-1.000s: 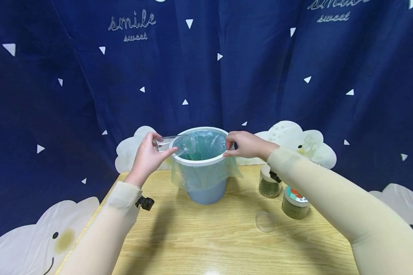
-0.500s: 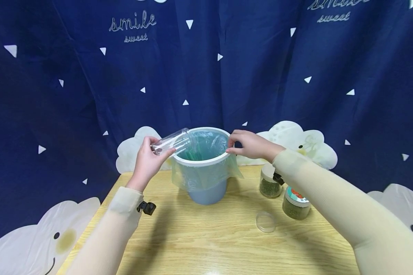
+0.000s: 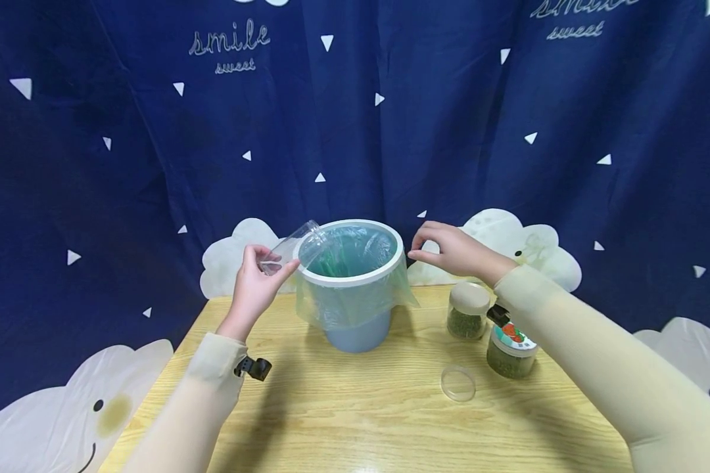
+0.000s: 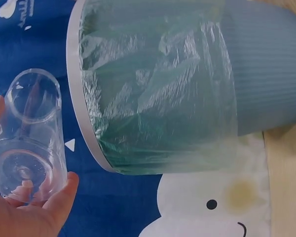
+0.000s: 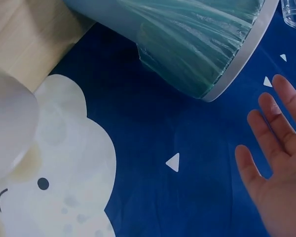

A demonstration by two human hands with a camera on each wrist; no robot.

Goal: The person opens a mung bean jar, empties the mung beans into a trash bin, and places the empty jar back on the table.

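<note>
My left hand [image 3: 253,286] holds a clear plastic jar [image 3: 298,244] near its base. The jar is tilted, its mouth up and right above the left rim of a light blue trash bin [image 3: 357,336]; no contents show through the jar [image 4: 29,118] in the left wrist view. A pale green bag [image 3: 349,305] lines the bin and hangs over its white rim. Something green shows inside, too blurred to name. My right hand [image 3: 458,251] hovers just right of the bin, apart from it. In the right wrist view, the right hand [image 5: 281,158] has its fingers spread and holds nothing.
On the wooden table [image 3: 355,420] right of the bin stand a white-lidded jar [image 3: 466,322] of dark green bits and another jar [image 3: 511,358] with a printed lid. A clear round lid [image 3: 458,383] lies nearer me. A blue curtain [image 3: 355,131] hangs behind.
My right hand has let go of the bin's right rim and moved right. The jar in my left hand has swung from nearly level to mouth-up, drawing slightly left.
</note>
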